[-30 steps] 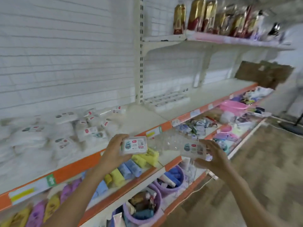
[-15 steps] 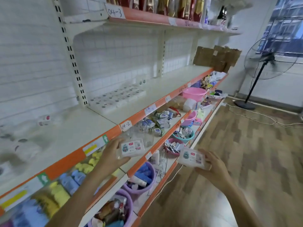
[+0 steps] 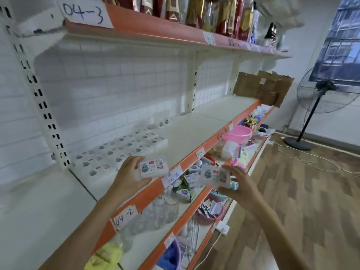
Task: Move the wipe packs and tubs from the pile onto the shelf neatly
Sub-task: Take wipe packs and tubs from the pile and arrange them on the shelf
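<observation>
Wipe packs are in both hands at this moment. The left hand (image 3: 126, 177) grips a small flat white wipe pack with a pink-edged printed label (image 3: 153, 168), fingers over its top edge and thumb under it, held just above the front of the white middle shelf with the orange price strip (image 3: 187, 133). The right hand (image 3: 238, 185) pinches a second small white wipe pack of the same kind (image 3: 214, 175), held out past the shelf's front edge, over the lower shelves.

Part of the work looks done: a flat block of matching white wipe packs laid in neat rows (image 3: 120, 151) already lies on the middle shelf, reaching from the perforated white upright (image 3: 39, 106) towards the back wall. Much bare shelf lies to its right. A few small tub-like items seem to stand at the back, too blurred to be sure.

The pile is not in view, so how much is left cannot be told. At least these two packs are not yet set down.
</observation>
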`<action>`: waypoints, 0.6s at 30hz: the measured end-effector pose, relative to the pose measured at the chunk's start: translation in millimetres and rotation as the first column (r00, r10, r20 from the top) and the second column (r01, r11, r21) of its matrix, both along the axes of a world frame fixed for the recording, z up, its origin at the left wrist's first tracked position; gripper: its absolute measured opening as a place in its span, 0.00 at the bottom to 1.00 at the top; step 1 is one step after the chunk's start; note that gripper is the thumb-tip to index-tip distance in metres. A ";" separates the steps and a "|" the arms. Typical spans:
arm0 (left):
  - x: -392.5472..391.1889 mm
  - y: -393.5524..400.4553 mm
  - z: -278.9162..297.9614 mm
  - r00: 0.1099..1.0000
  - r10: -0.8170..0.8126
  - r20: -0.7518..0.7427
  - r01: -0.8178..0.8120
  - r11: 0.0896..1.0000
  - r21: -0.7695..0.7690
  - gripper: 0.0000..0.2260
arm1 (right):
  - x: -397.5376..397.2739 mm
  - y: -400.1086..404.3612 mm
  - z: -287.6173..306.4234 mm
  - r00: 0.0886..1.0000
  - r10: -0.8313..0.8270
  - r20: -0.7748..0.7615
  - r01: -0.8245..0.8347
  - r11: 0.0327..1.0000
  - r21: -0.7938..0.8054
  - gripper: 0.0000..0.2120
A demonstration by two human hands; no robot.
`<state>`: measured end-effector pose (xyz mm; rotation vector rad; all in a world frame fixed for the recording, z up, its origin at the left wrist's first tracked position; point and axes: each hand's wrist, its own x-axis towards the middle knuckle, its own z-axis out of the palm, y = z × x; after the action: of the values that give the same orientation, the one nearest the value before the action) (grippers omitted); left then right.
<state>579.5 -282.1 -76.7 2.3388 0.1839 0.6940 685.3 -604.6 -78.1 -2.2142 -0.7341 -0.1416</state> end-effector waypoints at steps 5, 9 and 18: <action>36.2 19.4 3.1 0.999 0.037 -0.018 -0.037 0.999 0.000 0.29 | 53.0 43.7 18.3 0.998 0.066 0.010 -0.066 0.998 0.011 0.33; 50.5 26.0 2.8 0.998 0.067 -0.010 -0.067 0.998 -0.002 0.28 | 85.9 72.4 24.4 0.989 0.143 0.036 -0.144 0.990 0.005 0.32; 67.0 36.0 -3.6 0.981 0.190 -0.050 -0.186 0.980 0.074 0.28 | 180.1 142.3 27.7 0.925 0.379 -0.030 -0.381 0.923 -0.050 0.32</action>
<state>646.4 -246.2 -80.3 2.4304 0.4174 0.7349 865.4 -462.3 -50.4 -2.0755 -1.1528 0.0967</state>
